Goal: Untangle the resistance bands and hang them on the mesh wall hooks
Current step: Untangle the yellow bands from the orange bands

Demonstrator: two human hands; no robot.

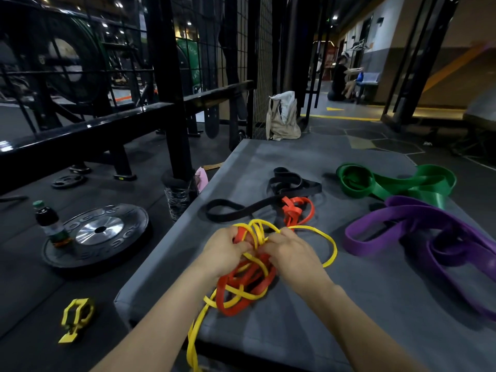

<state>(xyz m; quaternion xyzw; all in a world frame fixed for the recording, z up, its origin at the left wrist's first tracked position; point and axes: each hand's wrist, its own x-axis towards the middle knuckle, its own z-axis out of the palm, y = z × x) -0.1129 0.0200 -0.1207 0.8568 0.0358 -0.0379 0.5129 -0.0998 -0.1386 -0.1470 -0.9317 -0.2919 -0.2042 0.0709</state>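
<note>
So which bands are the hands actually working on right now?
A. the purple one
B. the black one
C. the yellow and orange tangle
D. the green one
C: both the left hand and right hand grip the knotted yellow and orange bands on the grey mat.

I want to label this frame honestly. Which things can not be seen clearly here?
All in the head view:
- Knot of the yellow band and orange band: covered by the left hand and right hand, so the crossings are hidden.
- Yellow band's lower end: cut off by the bottom edge.
- Purple band: its right part runs out at the frame edge.
- Mesh wall: too dark to find hooks.
</note>
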